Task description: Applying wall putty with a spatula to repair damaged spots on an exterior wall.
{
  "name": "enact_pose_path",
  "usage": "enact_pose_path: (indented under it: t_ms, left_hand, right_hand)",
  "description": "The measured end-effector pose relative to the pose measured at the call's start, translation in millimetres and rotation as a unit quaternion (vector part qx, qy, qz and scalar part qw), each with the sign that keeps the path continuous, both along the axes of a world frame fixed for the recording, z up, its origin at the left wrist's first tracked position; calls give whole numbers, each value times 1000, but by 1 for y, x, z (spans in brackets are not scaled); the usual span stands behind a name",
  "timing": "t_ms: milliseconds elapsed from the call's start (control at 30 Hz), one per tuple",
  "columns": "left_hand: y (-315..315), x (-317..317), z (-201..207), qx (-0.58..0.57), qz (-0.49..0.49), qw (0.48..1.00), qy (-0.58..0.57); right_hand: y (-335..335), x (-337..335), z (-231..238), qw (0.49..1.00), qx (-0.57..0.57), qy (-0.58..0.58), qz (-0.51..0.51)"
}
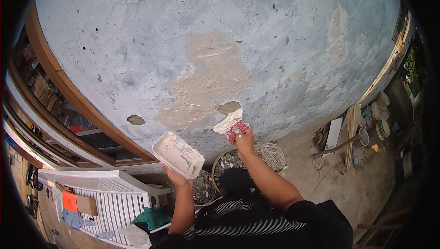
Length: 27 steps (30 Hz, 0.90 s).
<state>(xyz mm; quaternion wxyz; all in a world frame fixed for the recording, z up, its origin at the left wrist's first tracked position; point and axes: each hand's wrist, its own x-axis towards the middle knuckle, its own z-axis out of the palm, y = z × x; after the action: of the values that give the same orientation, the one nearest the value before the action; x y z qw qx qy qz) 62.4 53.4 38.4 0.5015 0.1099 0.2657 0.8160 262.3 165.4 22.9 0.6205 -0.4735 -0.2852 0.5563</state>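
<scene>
My left hand (176, 175) is closed round the near side of a rectangular tub (178, 154), its inside smeared with off-white putty. In my right hand (245, 141) is a red putty knife (237, 131), its blade covered with thick white putty. The putty knife is at the lower part of the pale blue-grey wall (298, 65), just below a bare grey hole (228, 107); whether the blade touches the wall I cannot tell. Above it spreads a beige patch of filler (208, 86). Another chipped hole (136, 120) lies farther left.
A brown window frame (68, 82) borders the wall on the left. Below it stands a white slatted bench (117, 203) holding an orange box (70, 201) and green cloth (153, 218). Round containers of rubble (224, 163) and a cord bundle (270, 155) lie near my arms. Buckets (382, 130) and planks (350, 132) stand right.
</scene>
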Motion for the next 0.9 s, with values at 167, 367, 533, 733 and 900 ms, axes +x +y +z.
enact_pose_path:
  t_ms: [167, 367, 533, 733, 900]
  left_hand:
    - [1, -3, -7, -2, 9, 1000, 11]
    - [1, -7, -10, -1, 11, 1000, 9]
    - [3, -5, -15, 0, 8, 1000, 11]
    - [6, 7, -11, -37, -21, 999, -6]
    - [12, 8, -34, -45, -35, 998, -9]
  right_hand:
    - [16, -14, -20, 998, 29, -41, -42]
    - [41, -30, 4, 996, 56, -15, -68]
    - [43, -26, 30, 988, 100, -83, -81]
    - [11, -11, 88, 994, 83, 68, -11]
    - [-23, 44, 85, 985, 86, 143, 35]
